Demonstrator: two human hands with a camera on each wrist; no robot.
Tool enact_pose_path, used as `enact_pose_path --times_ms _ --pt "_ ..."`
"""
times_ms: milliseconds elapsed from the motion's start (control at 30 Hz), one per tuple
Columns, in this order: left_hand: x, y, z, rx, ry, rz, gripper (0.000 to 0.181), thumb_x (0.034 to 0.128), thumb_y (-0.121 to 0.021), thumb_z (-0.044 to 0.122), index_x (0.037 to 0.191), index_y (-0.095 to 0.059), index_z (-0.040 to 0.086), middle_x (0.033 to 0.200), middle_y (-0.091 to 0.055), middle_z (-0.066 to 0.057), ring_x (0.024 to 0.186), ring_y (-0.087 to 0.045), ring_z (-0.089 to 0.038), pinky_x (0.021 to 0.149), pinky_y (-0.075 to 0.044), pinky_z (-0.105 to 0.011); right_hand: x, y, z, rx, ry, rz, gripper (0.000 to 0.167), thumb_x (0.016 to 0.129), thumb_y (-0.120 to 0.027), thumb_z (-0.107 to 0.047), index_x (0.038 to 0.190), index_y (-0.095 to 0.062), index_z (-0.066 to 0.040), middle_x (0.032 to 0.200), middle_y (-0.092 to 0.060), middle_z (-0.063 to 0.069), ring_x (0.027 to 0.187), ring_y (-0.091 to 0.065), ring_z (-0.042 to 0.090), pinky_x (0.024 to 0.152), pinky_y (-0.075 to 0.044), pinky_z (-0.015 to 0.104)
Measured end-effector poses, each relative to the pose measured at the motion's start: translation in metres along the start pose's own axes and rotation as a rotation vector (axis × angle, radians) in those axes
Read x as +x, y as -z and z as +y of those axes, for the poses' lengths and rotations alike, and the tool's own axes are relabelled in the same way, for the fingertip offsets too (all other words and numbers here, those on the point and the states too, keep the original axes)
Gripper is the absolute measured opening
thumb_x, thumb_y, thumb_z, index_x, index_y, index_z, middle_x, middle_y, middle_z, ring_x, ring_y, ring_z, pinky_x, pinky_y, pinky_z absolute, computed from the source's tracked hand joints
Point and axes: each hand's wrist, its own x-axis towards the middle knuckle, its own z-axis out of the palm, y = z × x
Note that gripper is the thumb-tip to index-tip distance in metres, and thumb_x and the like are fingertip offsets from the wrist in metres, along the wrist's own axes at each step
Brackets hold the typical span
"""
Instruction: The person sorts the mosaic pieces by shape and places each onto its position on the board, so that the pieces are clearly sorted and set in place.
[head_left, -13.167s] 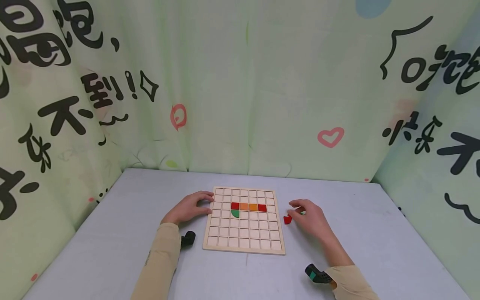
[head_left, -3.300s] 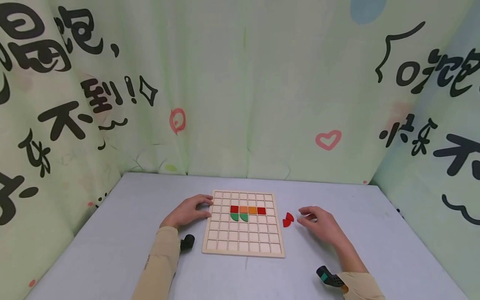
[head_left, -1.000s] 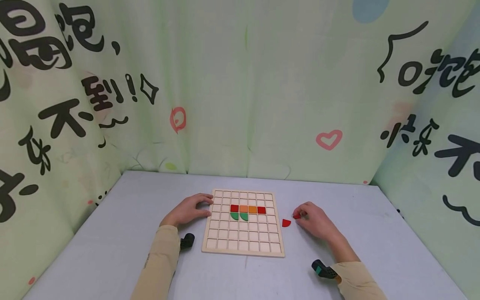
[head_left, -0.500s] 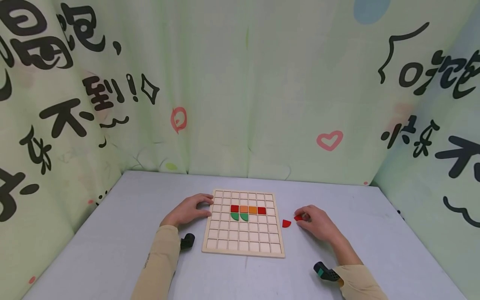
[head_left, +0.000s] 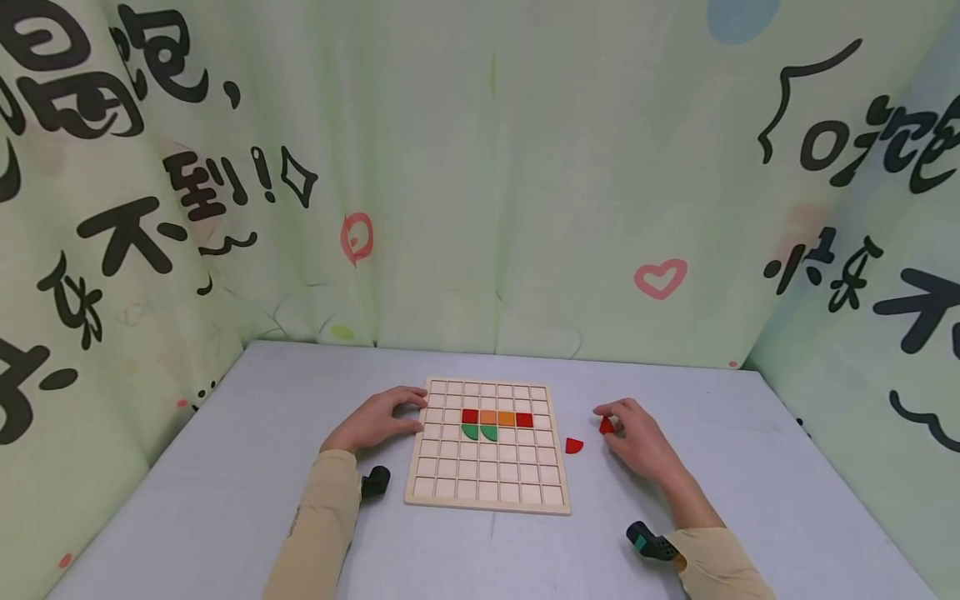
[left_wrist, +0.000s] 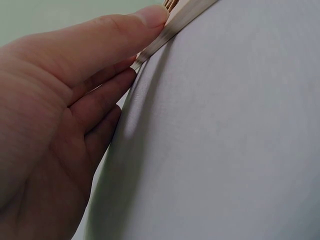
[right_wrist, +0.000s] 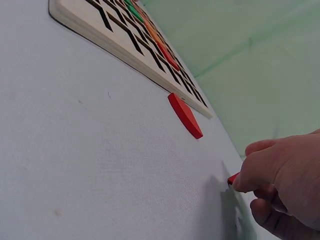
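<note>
A wooden grid board (head_left: 487, 507) lies on the table. In one of its rows sit a red square (head_left: 470, 416), two orange squares (head_left: 497, 417) and another red square (head_left: 524, 420). Below them are two green quarter-circle pieces (head_left: 489, 432). My left hand (head_left: 378, 418) rests its thumb and fingers against the board's left edge, fingers fairly straight. To the right of the board, my right hand (head_left: 637, 437) pinches a red quarter-circle piece (head_left: 607, 426), partly hidden by the fingers. A second red quarter-circle piece (right_wrist: 186, 116) lies between that hand and the board's right edge.
The table (head_left: 225, 517) has a pale cloth surface. Behind and at both sides hangs a light green curtain (head_left: 435, 208) printed with dark lettering. A black wrist device (head_left: 649, 542) shows beside the right sleeve, and another (head_left: 375, 482) beside the left.
A second green piece has joined the first on the board. The right hand has since picked up one of the two red quarter-circles and turned it in its fingers. The left hand stays put.
</note>
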Motion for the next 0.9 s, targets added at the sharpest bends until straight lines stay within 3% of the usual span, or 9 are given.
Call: enact_pose_path --times_ms 300,600,900 --pt "-0.0008 -0.0005 0.0017 -0.005 0.008 -0.002 0.04 0.0857 -0.076 0.019 0.123 -0.066 0.009 0.142 -0.052 -0.002 0.139 -0.039 -0.027 0.114 -0.033 -0.043 0.0001 -0.0009 -0.002 0.016 0.102 -0.041 0.041 0.086 -0.067 0.005 0.125 -0.061 -0.003 0.115 -0.061 0.011 0.096 -0.058 0.024 0.083 -0.055 0.042" --pt "0.0004 0.0003 -0.0012 -0.009 -0.012 0.0 0.037 0.086 -0.076 0.02 0.121 -0.067 0.01 0.141 -0.053 -0.003 0.138 -0.04 -0.028 0.114 -0.033 -0.044 -0.0028 -0.0008 -0.0006 -0.015 -0.006 -0.082 0.035 0.087 -0.072 -0.006 0.121 -0.063 0.0 0.109 -0.062 0.013 0.093 -0.056 0.024 0.083 -0.055 0.042" --pt "-0.0001 0.0002 0.001 -0.002 0.005 -0.001 0.038 0.086 -0.076 0.019 0.122 -0.066 0.009 0.142 -0.052 -0.002 0.138 -0.039 -0.027 0.114 -0.033 -0.044 -0.0003 0.0017 -0.0014 -0.016 0.04 -0.071 0.027 0.086 -0.073 -0.006 0.113 -0.07 -0.001 0.105 -0.063 0.012 0.091 -0.057 0.023 0.081 -0.055 0.041"
